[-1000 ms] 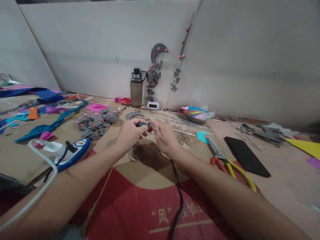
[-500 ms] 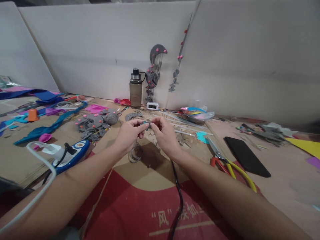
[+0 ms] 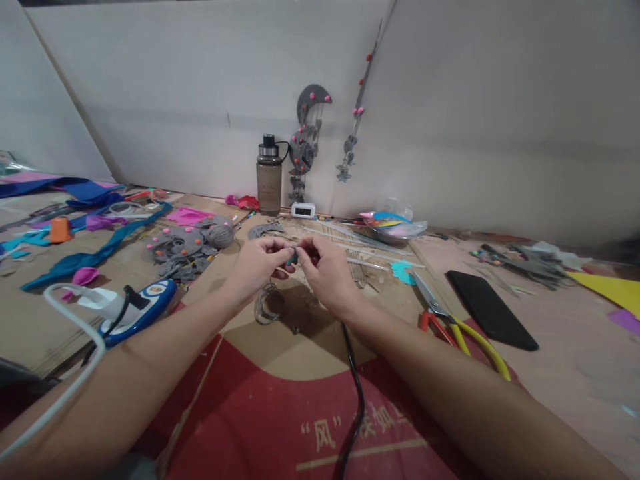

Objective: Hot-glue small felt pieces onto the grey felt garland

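Note:
My left hand (image 3: 260, 265) and my right hand (image 3: 327, 270) meet at the fingertips above the cardboard. Both pinch a small teal piece (image 3: 293, 255), mostly hidden by the fingers, so its kind cannot be made out. Below my left hand lies a loose coil of thin grey string (image 3: 267, 308). A grey crescent-shaped cutout (image 3: 265, 229) rests just beyond my fingers. Past my right hand is a turquoise scalloped cutout (image 3: 403, 271).
Scissors (image 3: 440, 310) and a black phone (image 3: 493, 308) lie to the right. A blue power strip (image 3: 143, 312) with a white plug sits left. Behind stand a bottle (image 3: 269, 180) and a small clock (image 3: 303, 211). A black cable (image 3: 356, 383) runs toward me.
My fingers have closed and turned slightly around the small piece, showing less of it. The whole view has shifted a little; the other things stay in place.

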A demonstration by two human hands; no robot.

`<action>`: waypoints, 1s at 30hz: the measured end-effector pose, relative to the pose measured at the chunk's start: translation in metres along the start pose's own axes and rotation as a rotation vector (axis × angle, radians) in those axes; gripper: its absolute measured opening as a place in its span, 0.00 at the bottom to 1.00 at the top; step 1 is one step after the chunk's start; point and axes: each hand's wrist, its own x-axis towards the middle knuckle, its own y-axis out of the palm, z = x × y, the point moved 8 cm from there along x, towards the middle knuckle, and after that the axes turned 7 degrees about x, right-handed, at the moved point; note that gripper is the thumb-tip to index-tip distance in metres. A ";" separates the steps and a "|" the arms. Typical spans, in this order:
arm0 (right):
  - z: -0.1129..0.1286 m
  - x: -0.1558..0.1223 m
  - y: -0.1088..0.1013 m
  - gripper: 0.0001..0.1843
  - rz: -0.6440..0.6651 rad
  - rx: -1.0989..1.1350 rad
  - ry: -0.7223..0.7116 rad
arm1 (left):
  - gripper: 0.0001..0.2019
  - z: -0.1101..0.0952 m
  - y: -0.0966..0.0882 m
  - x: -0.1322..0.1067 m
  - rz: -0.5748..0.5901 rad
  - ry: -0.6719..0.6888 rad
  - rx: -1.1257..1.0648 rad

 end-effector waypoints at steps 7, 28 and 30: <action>-0.003 0.000 0.003 0.08 0.012 0.076 0.036 | 0.10 0.004 -0.008 0.005 -0.076 0.063 0.056; -0.012 0.002 -0.003 0.04 -0.023 0.046 0.054 | 0.10 0.011 -0.004 0.008 -0.034 0.009 -0.014; -0.007 0.001 -0.003 0.03 -0.030 -0.015 0.008 | 0.10 0.011 -0.004 0.008 -0.052 0.021 -0.018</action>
